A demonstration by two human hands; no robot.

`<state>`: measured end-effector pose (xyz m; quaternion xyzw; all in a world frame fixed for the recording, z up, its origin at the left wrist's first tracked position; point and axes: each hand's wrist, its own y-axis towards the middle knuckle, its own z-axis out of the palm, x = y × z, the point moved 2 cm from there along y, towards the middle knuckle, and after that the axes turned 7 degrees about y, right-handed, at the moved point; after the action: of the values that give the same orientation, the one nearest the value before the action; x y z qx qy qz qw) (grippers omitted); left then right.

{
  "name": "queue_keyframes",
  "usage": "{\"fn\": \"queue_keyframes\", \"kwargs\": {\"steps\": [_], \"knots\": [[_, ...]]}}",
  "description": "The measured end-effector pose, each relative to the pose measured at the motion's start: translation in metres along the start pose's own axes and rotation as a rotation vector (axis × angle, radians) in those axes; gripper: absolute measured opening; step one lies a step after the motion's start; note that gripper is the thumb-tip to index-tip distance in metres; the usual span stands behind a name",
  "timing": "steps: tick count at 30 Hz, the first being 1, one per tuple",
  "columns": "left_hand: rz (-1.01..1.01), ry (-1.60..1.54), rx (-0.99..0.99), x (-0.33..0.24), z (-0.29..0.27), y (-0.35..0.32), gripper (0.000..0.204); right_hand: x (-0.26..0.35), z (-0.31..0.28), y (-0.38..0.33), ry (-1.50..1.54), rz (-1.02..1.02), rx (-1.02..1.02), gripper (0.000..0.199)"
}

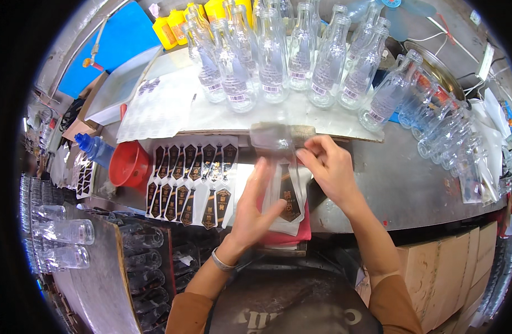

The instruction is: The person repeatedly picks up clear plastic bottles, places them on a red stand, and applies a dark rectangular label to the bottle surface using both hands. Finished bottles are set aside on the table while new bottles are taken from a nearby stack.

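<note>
A clear glass object, probably a bottle (271,140), is smeared by motion at the board's front edge, ahead of my hands. Below it lies a black, tie-shaped label (290,195) with gold print, on a pale backing over a pink cloth (284,238). My left hand (251,209) is beside the label, thumb spread from the fingers and its tip against the label's left side. The fingers of my right hand (329,167) are pinched at the glass's right edge; what they hold is hidden. Left of my hands is a sheet of similar labels (181,181).
Several clear bottles (274,72) with printed backs stand on the raised white board (155,117). More bottles (428,128) are at the right. A red funnel-like cup (130,167) and a blue spray bottle (91,147) sit left. Cardboard boxes (434,273) stand at lower right.
</note>
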<state>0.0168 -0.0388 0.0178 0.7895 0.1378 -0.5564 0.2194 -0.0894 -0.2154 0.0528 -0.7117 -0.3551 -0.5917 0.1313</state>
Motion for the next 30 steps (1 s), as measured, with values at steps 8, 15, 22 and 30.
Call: {"fn": "queue_keyframes", "kwargs": {"steps": [8,15,22,30], "knots": [[0.188,0.506,-0.013,-0.01,-0.002,0.028,0.057,-0.006,0.009,-0.064,0.011,0.172,0.25,0.064],[0.268,0.798,-0.054,-0.016,-0.006,0.047,0.056,-0.004,0.011,-0.05,-0.005,0.244,0.242,0.065],[0.032,0.258,-0.023,-0.008,-0.008,0.034,0.054,-0.015,0.011,-0.06,0.097,0.213,0.243,0.054],[0.094,0.32,0.039,-0.012,-0.009,0.021,0.05,-0.015,0.009,-0.064,0.164,0.315,0.261,0.046]]}}
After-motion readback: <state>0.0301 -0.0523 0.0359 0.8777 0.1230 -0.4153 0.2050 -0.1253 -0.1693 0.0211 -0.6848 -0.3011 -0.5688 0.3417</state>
